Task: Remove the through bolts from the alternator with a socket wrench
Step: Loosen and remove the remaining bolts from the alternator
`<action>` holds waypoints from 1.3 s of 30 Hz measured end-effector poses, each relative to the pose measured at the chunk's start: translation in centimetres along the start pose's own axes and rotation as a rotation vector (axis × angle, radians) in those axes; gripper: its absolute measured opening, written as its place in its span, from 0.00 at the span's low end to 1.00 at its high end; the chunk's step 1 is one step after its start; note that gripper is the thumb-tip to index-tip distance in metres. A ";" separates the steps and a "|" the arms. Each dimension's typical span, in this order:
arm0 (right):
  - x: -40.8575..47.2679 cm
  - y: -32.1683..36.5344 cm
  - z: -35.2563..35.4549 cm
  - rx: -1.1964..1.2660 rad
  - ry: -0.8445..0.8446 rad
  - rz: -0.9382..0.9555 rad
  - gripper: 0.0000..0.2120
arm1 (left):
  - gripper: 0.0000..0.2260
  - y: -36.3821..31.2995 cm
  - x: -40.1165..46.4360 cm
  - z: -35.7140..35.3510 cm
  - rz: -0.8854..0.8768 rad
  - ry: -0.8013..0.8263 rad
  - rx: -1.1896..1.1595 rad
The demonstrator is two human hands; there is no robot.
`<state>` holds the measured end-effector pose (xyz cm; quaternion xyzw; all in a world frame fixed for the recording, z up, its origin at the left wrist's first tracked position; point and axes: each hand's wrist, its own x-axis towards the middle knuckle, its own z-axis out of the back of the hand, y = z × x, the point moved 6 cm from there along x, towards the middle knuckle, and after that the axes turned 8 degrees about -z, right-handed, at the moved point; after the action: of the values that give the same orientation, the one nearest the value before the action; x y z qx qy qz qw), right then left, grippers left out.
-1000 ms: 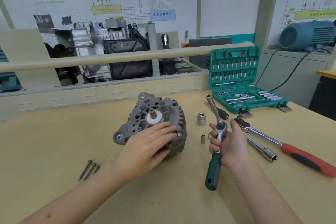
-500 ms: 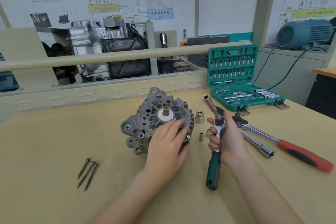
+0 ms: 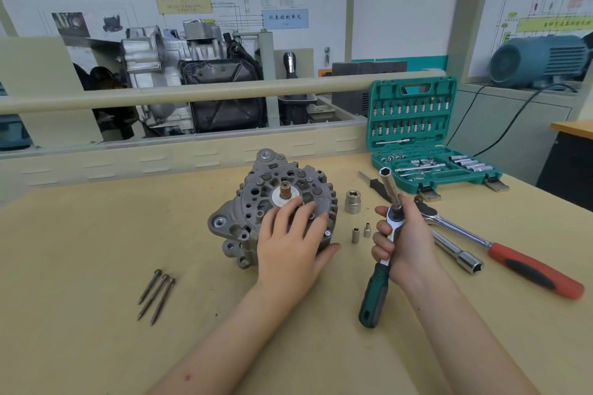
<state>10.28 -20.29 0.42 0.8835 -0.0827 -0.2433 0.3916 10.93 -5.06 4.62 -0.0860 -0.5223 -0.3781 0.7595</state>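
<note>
A grey alternator (image 3: 256, 199) lies on the wooden bench with its copper shaft end facing up. My left hand (image 3: 293, 244) rests flat on its near right side, fingers spread over the housing. My right hand (image 3: 407, 240) grips a green-handled socket wrench (image 3: 373, 295) near its head, to the right of the alternator and apart from it. The wrench's long socket (image 3: 390, 184) points up and away. Three long bolts (image 3: 157, 297) lie side by side on the bench at the left.
Loose sockets (image 3: 353, 201) stand between the alternator and my right hand. A red-handled ratchet (image 3: 532, 268) and a chrome extension (image 3: 457, 252) lie at the right. An open green socket set case (image 3: 417, 135) sits at the back right. A rail and engine display run behind the bench.
The alternator has been turned and shifted slightly right under my left hand, which now lies on its near right side. My right hand keeps the wrench almost still.
</note>
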 end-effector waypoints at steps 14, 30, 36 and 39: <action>-2.0 3.7 -1.4 -0.431 -0.081 0.348 0.15 | 0.16 1.5 0.0 1.3 0.181 0.051 -0.176; -10.8 6.1 -9.4 -1.510 -0.218 1.591 0.17 | 0.14 2.4 0.5 1.6 0.208 0.124 -0.324; -11.5 5.6 -10.0 -1.512 -0.165 1.680 0.20 | 0.15 2.3 0.4 1.5 0.186 0.111 -0.317; -11.8 5.2 -10.5 -1.569 -0.127 1.717 0.19 | 0.14 2.4 0.2 1.5 0.177 0.104 -0.309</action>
<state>5.48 -13.04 14.60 0.0384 -0.5000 0.0736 0.8620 11.48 -2.72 6.04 -0.2275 -0.4084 -0.3896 0.7935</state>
